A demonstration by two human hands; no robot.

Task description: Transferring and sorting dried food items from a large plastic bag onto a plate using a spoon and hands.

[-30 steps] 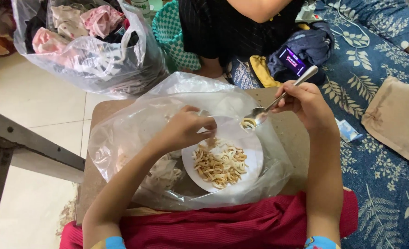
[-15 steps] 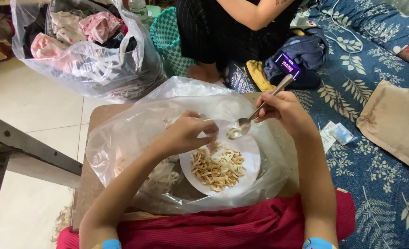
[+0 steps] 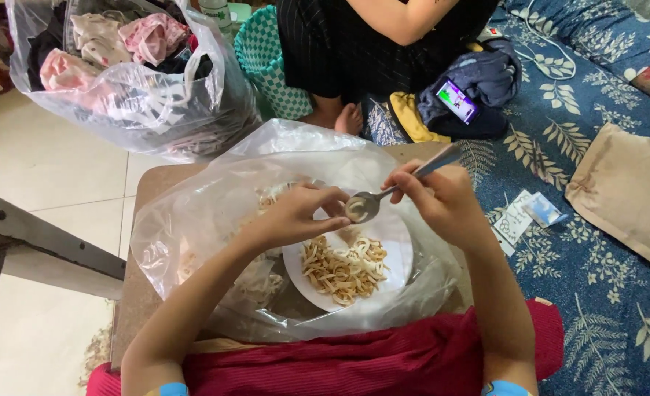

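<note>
Right fingers (image 3: 413, 180) pinched on slim metal spoon (image 3: 383, 196), bowl now lowered from 1 o'clock to meet left fingers (image 3: 332, 209), curled at its tip. Below, at 6 o'clock: round white plate (image 3: 394, 253) of pale strips, inside clear plastic bag (image 3: 193, 220). Brown table (image 3: 156, 183) edge close; little room.

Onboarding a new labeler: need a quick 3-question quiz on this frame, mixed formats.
1. True or false: the right hand holds a fork.
2. Multiple choice: the pale food strips lie on A) a green basket, B) a white plate, C) the bare floor.
3. Short answer: what does the left hand touch?

Key
1. False: it holds a metal spoon by the handle.
2. B.
3. Its fingertips meet the spoon's bowl, above the plate that sits on a clear plastic bag.
</note>
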